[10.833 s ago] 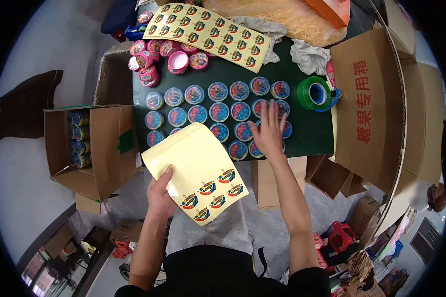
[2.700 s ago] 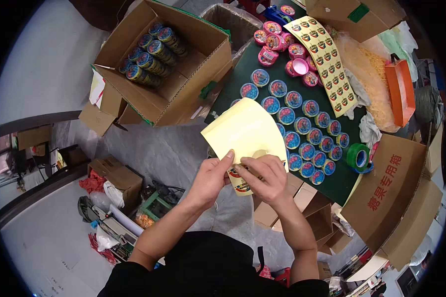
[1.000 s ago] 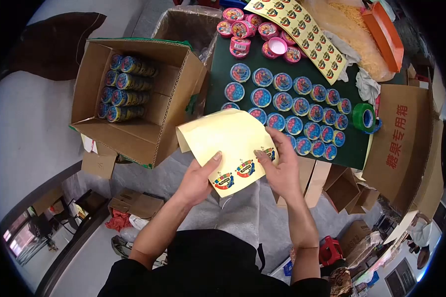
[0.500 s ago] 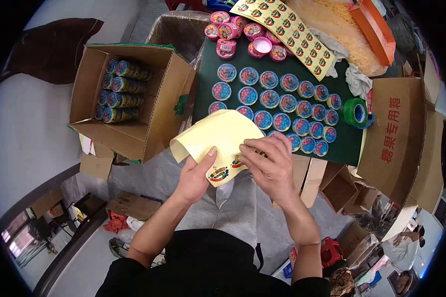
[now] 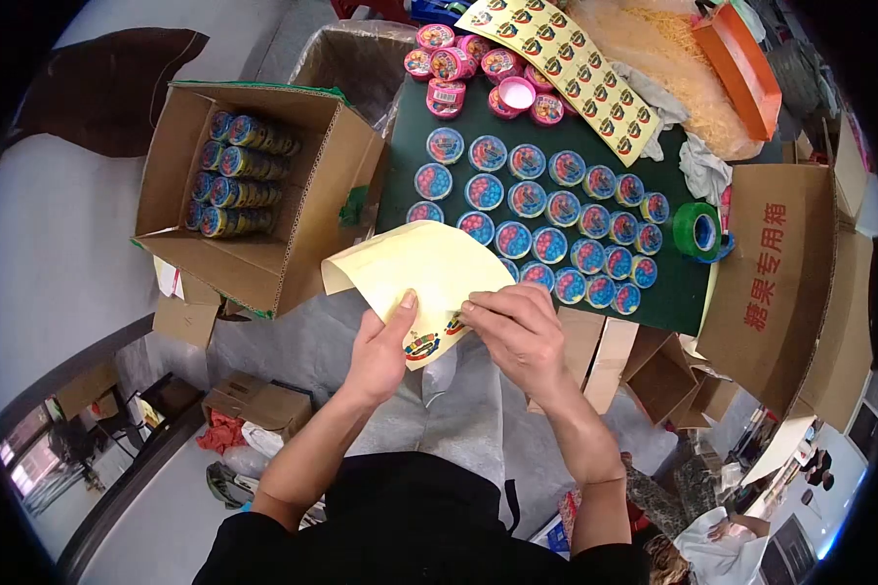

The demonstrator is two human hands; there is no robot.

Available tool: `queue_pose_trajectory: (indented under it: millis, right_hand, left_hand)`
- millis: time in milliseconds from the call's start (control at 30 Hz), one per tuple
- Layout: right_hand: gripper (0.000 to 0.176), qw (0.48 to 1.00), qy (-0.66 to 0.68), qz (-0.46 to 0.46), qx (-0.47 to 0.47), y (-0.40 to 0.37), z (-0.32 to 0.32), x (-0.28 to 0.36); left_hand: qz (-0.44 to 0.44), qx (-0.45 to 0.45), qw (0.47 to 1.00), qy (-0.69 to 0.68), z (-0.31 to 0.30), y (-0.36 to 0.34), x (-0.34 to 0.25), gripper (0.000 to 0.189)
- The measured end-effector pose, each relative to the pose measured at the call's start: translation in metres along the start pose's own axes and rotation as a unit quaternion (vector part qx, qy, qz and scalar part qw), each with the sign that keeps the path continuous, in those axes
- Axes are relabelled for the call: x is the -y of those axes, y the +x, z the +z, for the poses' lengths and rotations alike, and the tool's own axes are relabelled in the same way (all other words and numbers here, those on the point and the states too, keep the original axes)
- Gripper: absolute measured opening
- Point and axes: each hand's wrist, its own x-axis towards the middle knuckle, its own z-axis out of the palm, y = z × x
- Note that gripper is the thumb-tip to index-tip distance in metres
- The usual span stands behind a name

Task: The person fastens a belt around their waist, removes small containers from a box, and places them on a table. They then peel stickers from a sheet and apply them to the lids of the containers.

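A yellow sticker sheet [image 5: 410, 263] curls in front of me, its left end bent over. Along its lower edge a few colourful printed stickers [image 5: 422, 346] show. My left hand [image 5: 380, 351] grips the sheet from below left, thumb on top. My right hand [image 5: 517, 331] pinches at the sheet's right edge, beside a partly covered sticker; whether one is lifted between the fingertips is hidden. Behind the sheet, rows of round clear-lidded candy tubs [image 5: 527, 195] stand on the dark green table [image 5: 678, 292]. The sheet hides part of the front rows.
To the left, an open cardboard box [image 5: 332, 185] holds stacked candy tubs. Pink round tubs [image 5: 449, 63] and another sticker sheet [image 5: 566, 73] lie at the back. Green tape [image 5: 695, 230] sits at the right beside a carton [image 5: 771, 263]. A person [image 5: 717, 546] is at lower right.
My right hand has shifted slightly left and down along the sheet, its fingers drawn closer together. The sheet has tilted a little. At lower right, the other person has come nearer.
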Motion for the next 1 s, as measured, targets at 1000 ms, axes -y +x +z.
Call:
queue_pose_trajectory:
  millis: [1000]
  right_hand:
    - [0.051,0.996,-0.025,0.054,0.069,0.021,0.030,0.003]
  left_hand:
    - [-0.011,-0.016,0.999,-0.048,-0.005,0.017,-0.031,0.034]
